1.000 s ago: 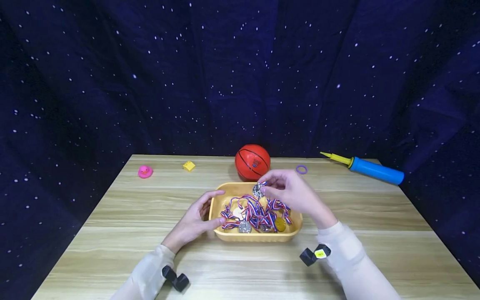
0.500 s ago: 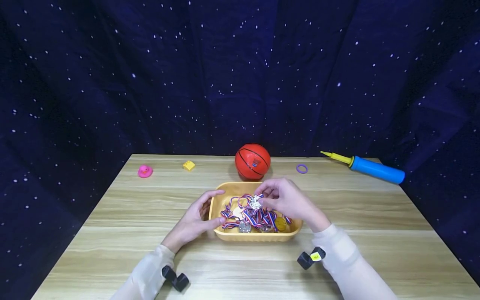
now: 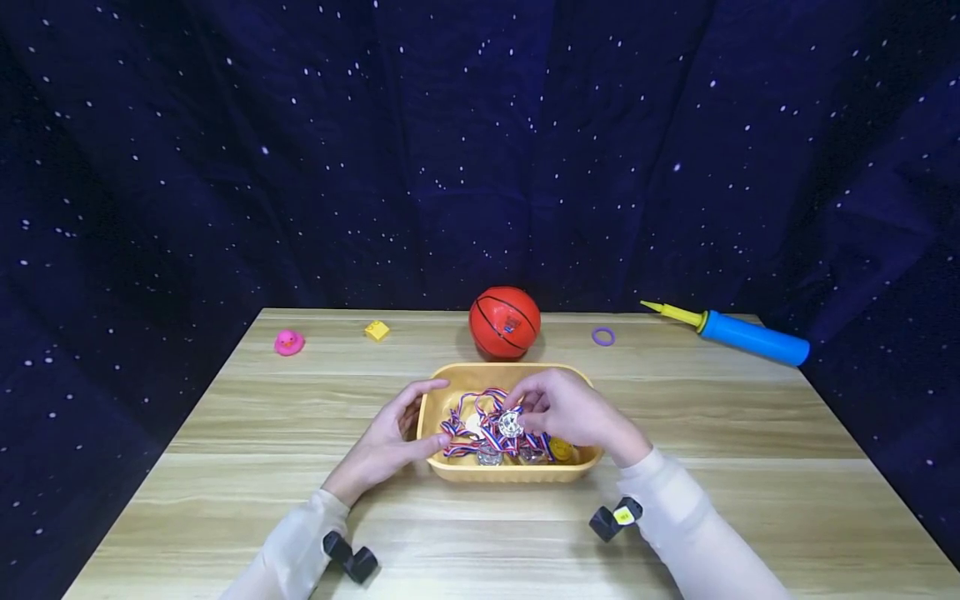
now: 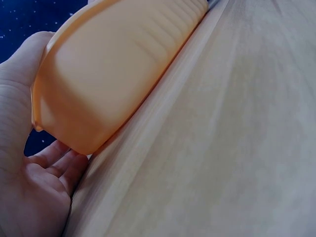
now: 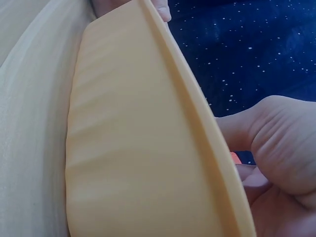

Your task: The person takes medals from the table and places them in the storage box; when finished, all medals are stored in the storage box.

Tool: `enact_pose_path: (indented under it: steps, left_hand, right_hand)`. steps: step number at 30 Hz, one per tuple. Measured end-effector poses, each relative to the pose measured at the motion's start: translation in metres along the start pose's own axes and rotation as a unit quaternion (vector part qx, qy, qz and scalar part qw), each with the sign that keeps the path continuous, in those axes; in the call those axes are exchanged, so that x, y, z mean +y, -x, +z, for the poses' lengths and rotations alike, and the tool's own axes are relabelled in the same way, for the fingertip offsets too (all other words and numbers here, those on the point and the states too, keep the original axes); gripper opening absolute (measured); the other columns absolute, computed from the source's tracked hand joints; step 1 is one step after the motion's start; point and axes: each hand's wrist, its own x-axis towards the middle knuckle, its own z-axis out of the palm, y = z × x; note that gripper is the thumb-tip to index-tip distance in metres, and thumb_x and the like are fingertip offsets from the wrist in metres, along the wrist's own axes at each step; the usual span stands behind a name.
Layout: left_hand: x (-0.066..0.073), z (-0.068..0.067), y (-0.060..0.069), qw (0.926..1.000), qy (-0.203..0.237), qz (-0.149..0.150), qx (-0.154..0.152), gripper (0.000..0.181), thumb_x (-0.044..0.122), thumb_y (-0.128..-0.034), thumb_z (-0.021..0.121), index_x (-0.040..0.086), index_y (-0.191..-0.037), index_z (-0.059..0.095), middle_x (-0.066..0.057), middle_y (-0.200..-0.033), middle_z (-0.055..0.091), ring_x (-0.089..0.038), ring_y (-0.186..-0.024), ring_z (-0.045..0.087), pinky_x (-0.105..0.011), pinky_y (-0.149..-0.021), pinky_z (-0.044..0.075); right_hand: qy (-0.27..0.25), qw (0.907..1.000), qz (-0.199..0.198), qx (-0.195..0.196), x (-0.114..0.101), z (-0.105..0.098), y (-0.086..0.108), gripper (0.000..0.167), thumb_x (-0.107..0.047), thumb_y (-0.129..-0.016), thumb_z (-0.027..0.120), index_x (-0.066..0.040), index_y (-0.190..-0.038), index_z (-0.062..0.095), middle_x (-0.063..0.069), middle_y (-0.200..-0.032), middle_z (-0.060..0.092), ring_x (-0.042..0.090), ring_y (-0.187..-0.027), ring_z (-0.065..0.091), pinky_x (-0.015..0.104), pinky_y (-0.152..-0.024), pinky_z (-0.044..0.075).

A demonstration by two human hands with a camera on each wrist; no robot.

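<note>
A yellow-orange tub (image 3: 510, 474) holds several medals on red, white and blue ribbons. My left hand (image 3: 386, 437) grips the tub's left end, thumb over the near rim and fingers round the far side; the left wrist view shows the hand (image 4: 37, 182) against the tub wall (image 4: 94, 84). Inside the tub, my right hand (image 3: 573, 408) pinches a silver medal (image 3: 511, 424) between thumb and fingers, low over the ribbons. A gold medal (image 3: 560, 449) lies to its right, and another silver one (image 3: 490, 455) near the front. In the right wrist view the tub wall (image 5: 133, 128) hides the fingertips.
Behind the tub stands a red ball (image 3: 505, 323). Along the table's back are a pink duck (image 3: 288, 342), a yellow block (image 3: 377, 331), a purple ring (image 3: 603, 336) and a blue pump (image 3: 753, 337) at the right. A dark starry curtain (image 3: 480, 167) hangs beyond the table edge.
My right hand has come down and slightly toward me with the silver medal, from the tub's far side to just over the ribbons. My left hand has stayed on the tub.
</note>
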Motion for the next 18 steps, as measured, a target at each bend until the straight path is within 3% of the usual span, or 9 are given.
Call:
enact_pose_path:
  steps: [5, 10, 18]
  left_hand:
    - [0.0, 0.001, -0.001, 1.0, 0.0, 0.0, -0.002, 0.077, 0.014, -0.0941, 0.089, 0.022, -0.161, 0.053, -0.014, -0.169, 0.048, -0.038, -0.156, 0.048, -0.059, -0.133, 0.031]
    - [0.0, 0.0, -0.002, 1.0, -0.001, 0.002, -0.002, 0.077, 0.013, -0.0938, 0.09, 0.023, -0.161, 0.053, -0.013, -0.17, 0.047, -0.039, -0.157, 0.047, -0.059, -0.134, 0.031]
    - [-0.002, -0.001, 0.003, 1.0, -0.004, 0.002, -0.003, 0.079, 0.012, -0.0943, 0.09, 0.021, -0.163, 0.052, -0.016, -0.168, 0.05, -0.039, -0.156, 0.048, -0.059, -0.133, 0.031]
  right_hand:
    - [0.049, 0.9988, 0.0, 0.007, -0.001, 0.0, 0.001, 0.031, 0.007, -0.092, 0.083, -0.007, -0.119, 0.083, -0.002, -0.085, 0.076, 0.006, -0.074, 0.07, 0.025, -0.072, 0.061]
    - [0.061, 0.9979, 0.012, 0.019, -0.004, -0.005, 0.003, 0.036, 0.005, -0.093, 0.083, -0.005, -0.127, 0.081, -0.003, -0.088, 0.077, 0.009, -0.077, 0.073, 0.029, -0.075, 0.063]
    - [0.082, 0.993, 0.005, 0.085, -0.009, -0.018, 0.008, 0.03, -0.002, -0.097, 0.082, -0.007, -0.127, 0.08, 0.002, -0.1, 0.079, 0.013, -0.088, 0.074, 0.041, -0.084, 0.065]
